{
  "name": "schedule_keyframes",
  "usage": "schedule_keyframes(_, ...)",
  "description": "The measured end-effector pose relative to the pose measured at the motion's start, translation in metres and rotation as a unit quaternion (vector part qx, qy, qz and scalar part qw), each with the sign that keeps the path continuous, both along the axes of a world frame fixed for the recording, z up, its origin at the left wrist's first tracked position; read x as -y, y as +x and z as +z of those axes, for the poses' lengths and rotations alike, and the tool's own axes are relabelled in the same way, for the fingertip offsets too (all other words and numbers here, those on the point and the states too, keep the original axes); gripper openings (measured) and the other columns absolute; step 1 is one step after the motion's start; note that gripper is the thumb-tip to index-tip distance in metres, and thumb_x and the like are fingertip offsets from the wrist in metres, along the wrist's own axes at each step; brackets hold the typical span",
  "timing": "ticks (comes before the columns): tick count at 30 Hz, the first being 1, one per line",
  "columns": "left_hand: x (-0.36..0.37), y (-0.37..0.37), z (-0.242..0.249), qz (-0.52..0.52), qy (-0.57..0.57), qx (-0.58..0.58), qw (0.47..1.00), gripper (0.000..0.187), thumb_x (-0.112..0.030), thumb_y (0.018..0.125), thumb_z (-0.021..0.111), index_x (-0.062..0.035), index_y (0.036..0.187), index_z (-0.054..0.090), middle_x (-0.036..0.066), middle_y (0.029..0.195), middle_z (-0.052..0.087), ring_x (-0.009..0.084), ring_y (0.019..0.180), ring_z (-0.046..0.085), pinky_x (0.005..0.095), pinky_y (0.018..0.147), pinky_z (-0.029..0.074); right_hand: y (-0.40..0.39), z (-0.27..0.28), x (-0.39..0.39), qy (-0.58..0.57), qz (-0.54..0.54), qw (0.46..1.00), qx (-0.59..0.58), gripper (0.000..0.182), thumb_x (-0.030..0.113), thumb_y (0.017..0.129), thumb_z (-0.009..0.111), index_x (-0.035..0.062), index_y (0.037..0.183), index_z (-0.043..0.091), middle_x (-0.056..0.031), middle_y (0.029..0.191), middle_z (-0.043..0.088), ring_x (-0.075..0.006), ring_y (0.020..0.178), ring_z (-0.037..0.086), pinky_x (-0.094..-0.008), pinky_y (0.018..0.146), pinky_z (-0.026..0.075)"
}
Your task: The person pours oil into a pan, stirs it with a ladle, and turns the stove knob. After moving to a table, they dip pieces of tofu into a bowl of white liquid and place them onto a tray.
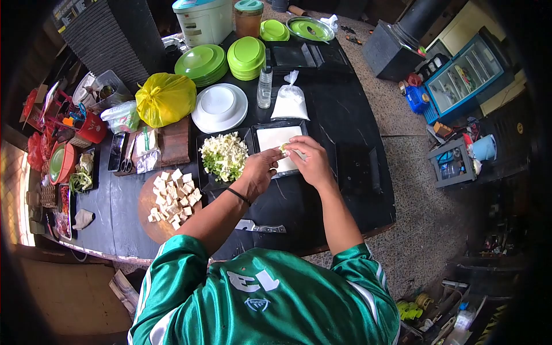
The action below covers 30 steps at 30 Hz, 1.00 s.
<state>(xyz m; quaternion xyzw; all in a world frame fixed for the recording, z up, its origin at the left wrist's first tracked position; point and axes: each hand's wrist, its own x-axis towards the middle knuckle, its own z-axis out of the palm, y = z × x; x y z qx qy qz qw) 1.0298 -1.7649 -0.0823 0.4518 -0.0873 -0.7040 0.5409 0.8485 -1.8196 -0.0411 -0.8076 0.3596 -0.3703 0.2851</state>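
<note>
My left hand (260, 169) and my right hand (311, 160) meet over a black tray (251, 137) that holds a flat white layer (271, 138). Between their fingertips is a small pale yellow-green piece (283, 148), pinched by both; its kind is too small to make out. Left of the hands, chopped white and green vegetables (223, 156) fill another black tray. Cubes of tofu (174, 195) are heaped on a round wooden board (150, 221) beside my left forearm. A cleaver-like knife (261, 227) lies on the table below my hands.
Behind the trays stand a bag of white powder (290, 103), a clear bottle (264, 87), white plates (236, 123) and green plates (201, 62). A yellow plastic bag (165, 100) sits at the back left, near scissors (126, 164). The table's (356, 201) right edge curves beside my right arm.
</note>
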Motion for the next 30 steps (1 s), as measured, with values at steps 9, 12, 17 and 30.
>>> schedule_keyframes(9, 0.002, -0.005, 0.005, 0.004, -0.021, 0.082, 0.996, 0.027, -0.022, 0.094, 0.086, -0.0054, 0.114, 0.08, -0.004, 0.089, 0.068, 0.0056, 0.074, 0.05, 0.0231, 0.063, 0.038, 0.004, 0.014, -0.007, 0.165, -0.055, 0.984, 0.025, 0.024, 0.01, 0.095, 0.081, 0.0037, 0.118, 0.079, -0.009, 0.115, 0.08, -0.0186, 0.097, 0.076, -0.0329, 0.083, 0.057)
schedule_keyframes(12, 0.002, -0.004, 0.004, -0.007, -0.025, 0.105, 0.994, 0.026, -0.022, 0.094, 0.085, -0.006, 0.115, 0.08, -0.006, 0.088, 0.068, 0.0048, 0.074, 0.05, 0.0226, 0.063, 0.037, 0.003, 0.011, -0.01, 0.189, -0.061, 0.979, 0.046, 0.03, 0.014, 0.095, 0.082, 0.0023, 0.122, 0.078, -0.0114, 0.112, 0.082, -0.0186, 0.094, 0.076, -0.0334, 0.084, 0.059)
schedule_keyframes(17, -0.001, -0.002, 0.003, -0.021, -0.016, 0.128, 0.991, 0.023, -0.02, 0.096, 0.083, -0.0075, 0.115, 0.079, -0.006, 0.089, 0.067, 0.005, 0.074, 0.05, 0.0226, 0.063, 0.037, 0.008, 0.005, -0.013, 0.216, -0.088, 0.972, 0.038, 0.03, 0.014, 0.096, 0.084, 0.0, 0.122, 0.079, -0.0091, 0.105, 0.082, -0.0122, 0.091, 0.074, -0.029, 0.085, 0.058)
schedule_keyframes(30, -0.002, -0.005, 0.008, -0.04, -0.003, 0.174, 0.984, 0.015, -0.019, 0.097, 0.081, -0.009, 0.108, 0.082, -0.006, 0.088, 0.069, 0.0055, 0.074, 0.05, 0.0228, 0.064, 0.038, 0.002, -0.036, -0.005, 0.315, -0.101, 0.932, 0.146, 0.026, 0.016, 0.095, 0.084, -0.0009, 0.114, 0.08, -0.0095, 0.099, 0.083, -0.0139, 0.088, 0.076, -0.0299, 0.082, 0.059)
